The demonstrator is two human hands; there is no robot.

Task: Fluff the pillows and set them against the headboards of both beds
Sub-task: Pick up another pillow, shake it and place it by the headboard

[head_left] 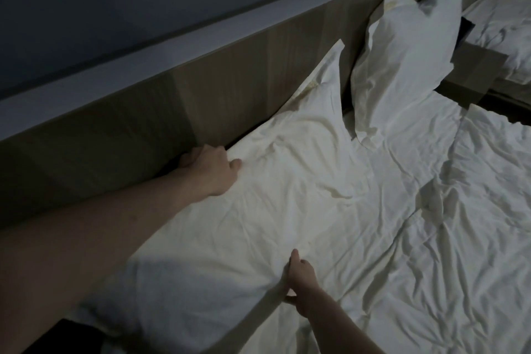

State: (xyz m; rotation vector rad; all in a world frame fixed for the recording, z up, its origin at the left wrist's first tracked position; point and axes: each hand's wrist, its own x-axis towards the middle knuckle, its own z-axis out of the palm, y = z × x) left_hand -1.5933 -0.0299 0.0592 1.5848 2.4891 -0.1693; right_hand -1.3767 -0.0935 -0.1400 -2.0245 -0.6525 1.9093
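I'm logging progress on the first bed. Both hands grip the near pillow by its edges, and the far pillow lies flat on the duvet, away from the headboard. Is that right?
Not quite. In the head view the far pillow stands propped against the headboard, not flat on the duvet. The rest holds: the left hand and right hand both grip the near pillow by its edges.

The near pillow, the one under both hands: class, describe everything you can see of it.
The near pillow is white, in a creased cloth case with a flat flap border, faintly yellowed along its seam. It lies slanted, its far corner raised against the wooden headboard, the rest on the bed. The left hand grips its edge beside the headboard; the right hand pinches its front edge. Its far corner is close to the second pillow; whether they touch is unclear.
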